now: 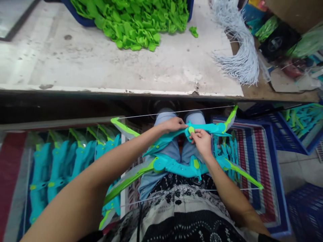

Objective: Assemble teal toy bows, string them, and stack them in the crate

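Partly hidden turquoise bow [210, 128], right fingers [200, 132] pinching its green piece [191, 129], left fingers [182, 125] touching it — grip unclear, bin [77, 16] cropped.

A bundle of white strings [243, 57] lies along the right side of the worn tabletop [101, 70], near a black object [279, 42] amid clutter. Below, a blue crate [280, 185] shows striped sheeting [259, 168] inside; another blue basket [305, 210] stands by the tiled floor [289, 164].
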The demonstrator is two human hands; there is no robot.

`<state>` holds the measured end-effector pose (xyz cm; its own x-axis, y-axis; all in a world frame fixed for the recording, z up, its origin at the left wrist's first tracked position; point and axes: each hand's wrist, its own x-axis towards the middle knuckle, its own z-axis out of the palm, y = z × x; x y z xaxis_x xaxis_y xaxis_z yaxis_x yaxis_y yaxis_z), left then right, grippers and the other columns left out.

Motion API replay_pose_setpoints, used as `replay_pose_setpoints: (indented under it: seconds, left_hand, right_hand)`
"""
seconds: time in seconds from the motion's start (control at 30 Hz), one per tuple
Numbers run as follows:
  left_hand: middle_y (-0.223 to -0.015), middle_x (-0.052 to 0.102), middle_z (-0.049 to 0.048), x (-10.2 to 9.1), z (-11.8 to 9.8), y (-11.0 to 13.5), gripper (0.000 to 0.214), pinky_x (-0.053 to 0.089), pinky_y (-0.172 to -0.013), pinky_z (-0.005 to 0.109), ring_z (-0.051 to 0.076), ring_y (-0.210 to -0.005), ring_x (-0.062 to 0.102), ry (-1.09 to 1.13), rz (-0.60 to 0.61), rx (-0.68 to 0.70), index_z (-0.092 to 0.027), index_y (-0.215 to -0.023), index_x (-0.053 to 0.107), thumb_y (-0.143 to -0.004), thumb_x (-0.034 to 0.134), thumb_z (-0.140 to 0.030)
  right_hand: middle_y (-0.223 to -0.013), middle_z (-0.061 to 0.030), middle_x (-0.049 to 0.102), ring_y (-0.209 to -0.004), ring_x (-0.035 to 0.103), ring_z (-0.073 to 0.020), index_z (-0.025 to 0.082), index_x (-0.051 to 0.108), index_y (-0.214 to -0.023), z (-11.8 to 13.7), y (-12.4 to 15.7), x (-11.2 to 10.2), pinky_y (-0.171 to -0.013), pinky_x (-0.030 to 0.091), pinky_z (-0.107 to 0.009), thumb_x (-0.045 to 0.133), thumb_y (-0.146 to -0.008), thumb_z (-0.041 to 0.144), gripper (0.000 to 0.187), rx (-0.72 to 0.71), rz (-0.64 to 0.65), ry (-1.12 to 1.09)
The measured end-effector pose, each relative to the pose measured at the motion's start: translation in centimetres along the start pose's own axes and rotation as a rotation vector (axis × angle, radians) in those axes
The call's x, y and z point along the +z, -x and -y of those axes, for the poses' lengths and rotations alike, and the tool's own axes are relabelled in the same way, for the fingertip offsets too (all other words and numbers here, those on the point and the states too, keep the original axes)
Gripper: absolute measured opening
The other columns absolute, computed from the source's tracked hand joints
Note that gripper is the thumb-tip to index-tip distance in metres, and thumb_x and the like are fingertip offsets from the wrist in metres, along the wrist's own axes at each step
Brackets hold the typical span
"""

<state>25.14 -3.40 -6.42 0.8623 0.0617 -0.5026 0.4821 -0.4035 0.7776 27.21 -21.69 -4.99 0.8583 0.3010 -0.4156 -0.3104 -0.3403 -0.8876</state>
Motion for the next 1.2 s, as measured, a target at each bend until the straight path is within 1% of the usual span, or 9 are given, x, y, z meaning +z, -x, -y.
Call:
replay_pose_setpoints:
  seconds: [0.2, 0.33, 0.47, 0.57, 0.63, 0.83, 1.03, 1.13, 1.2]
  left_hand:
    - [-0.094, 0.075, 0.0058, 0.2, 0.3, 0.2, 0.04, 0.045, -0.067, 0.026, 0.019, -0.079, 0.062, 0.097, 0.009, 0.062, -0.017, -0.095, 0.074, -0.075, 0.062, -0.05]
    - [-0.09, 0.074, 0.0083, 0.2, -0.2, 0.1, 0.043, 0.044, -0.066, 0.028, 0.022, -0.08, 0.063, 0.03, 0.004, 0.082, -0.016, -0.087, 0.072, -0.072, 0.064, -0.056]
    - [-0.075, 0.069, 0.0065, 0.6, -1.0, -0.4, 0.037, 0.039, -0.057, 0.028, 0.02, -0.069, 0.058, -0.074, -0.002, 0.094, -0.018, -0.072, 0.064, -0.064, 0.072, -0.053]
    - [-0.067, 0.063, 0.003, 1.0, -1.2, -0.5, 0.032, 0.036, -0.055, 0.029, 0.018, -0.064, 0.054, -0.063, -0.002, 0.109, -0.02, -0.066, 0.058, -0.064, 0.071, -0.049]
    - [-0.063, 0.059, 0.0013, 1.1, -1.1, -0.5, 0.03, 0.035, -0.054, 0.029, 0.017, -0.062, 0.052, -0.049, -0.027, 0.11, -0.02, -0.063, 0.054, -0.064, 0.071, -0.046]
    - [-0.057, 0.052, -0.0004, 0.5, -0.6, -0.5, 0.035, 0.03, -0.051, 0.028, 0.014, -0.056, 0.046, -0.027, -0.004, 0.123, -0.021, -0.059, 0.05, -0.064, 0.068, -0.05]
    - [-0.056, 0.05, -0.0008, 0.4, -0.6, 0.1, 0.042, 0.031, -0.051, 0.028, 0.013, -0.055, 0.044, -0.051, -0.004, 0.128, -0.021, -0.058, 0.048, -0.064, 0.066, -0.059]
    - [-0.064, 0.059, 0.002, 0.5, -0.6, 0.5, 0.046, 0.036, -0.056, 0.028, 0.016, -0.061, 0.051, -0.084, 0.02, 0.159, -0.02, -0.063, 0.054, -0.065, 0.063, -0.064]
    - [-0.077, 0.067, 0.0059, 0.5, -0.5, 0.6, 0.048, 0.041, -0.063, 0.028, 0.019, -0.071, 0.058, -0.139, 0.018, 0.18, -0.017, -0.073, 0.061, -0.067, 0.061, -0.065]
  right_hand:
    - [-0.051, 0.0047, 0.063, -0.037, 0.047, -0.0092, 0.019, 0.054, -0.09, 0.0, 0.0, 0.1, -0.04, 0.036, -0.021, 0.07, -0.059, 0.046, 0.045, 0.041, 0.08, 0.014]
    - [-0.05, 0.0065, 0.061, -0.035, 0.047, -0.01, 0.019, 0.052, -0.097, -0.3, -0.2, 0.3, -0.038, 0.035, -0.02, 0.068, -0.059, 0.044, 0.049, 0.059, 0.08, 0.028]
    - [-0.049, 0.0092, 0.058, -0.037, 0.051, -0.0122, 0.017, 0.045, -0.127, -0.8, 0.0, 0.1, -0.039, 0.039, -0.021, 0.07, -0.062, 0.041, 0.074, 0.063, 0.057, 0.068]
    - [-0.051, 0.0098, 0.057, -0.045, 0.061, -0.0158, 0.016, 0.026, -0.149, -1.2, 0.2, -0.2, -0.04, 0.043, -0.021, 0.071, -0.066, 0.04, 0.098, 0.074, 0.043, 0.088]
    - [-0.053, 0.0096, 0.058, -0.05, 0.065, -0.018, 0.017, 0.015, -0.155, -1.5, 0.2, -0.3, -0.04, 0.046, -0.022, 0.069, -0.069, 0.04, 0.104, 0.084, 0.081, 0.109]
    - [-0.05, 0.0098, 0.056, -0.042, 0.061, -0.0165, 0.018, 0.017, -0.157, -2.0, -0.4, -0.7, -0.038, 0.045, -0.022, 0.066, -0.077, 0.043, 0.097, 0.006, 0.182, 0.232]
    - [-0.053, 0.0081, 0.06, -0.043, 0.061, -0.0169, 0.02, 0.021, -0.155, -2.6, -1.5, -0.4, -0.039, 0.046, -0.023, 0.066, -0.079, 0.045, 0.092, -0.023, 0.264, 0.265]
    - [-0.062, 0.0039, 0.066, -0.049, 0.062, -0.0172, 0.018, 0.026, -0.154, -1.8, -0.8, -2.1, -0.046, 0.049, -0.026, 0.06, -0.084, 0.045, 0.082, -0.104, 0.313, 0.375]
    - [-0.081, -0.0028, 0.071, -0.066, 0.067, -0.0187, 0.019, 0.039, -0.147, -1.0, 1.0, -4.7, -0.062, 0.055, -0.031, 0.056, -0.088, 0.04, 0.065, -0.287, 0.352, 0.548]
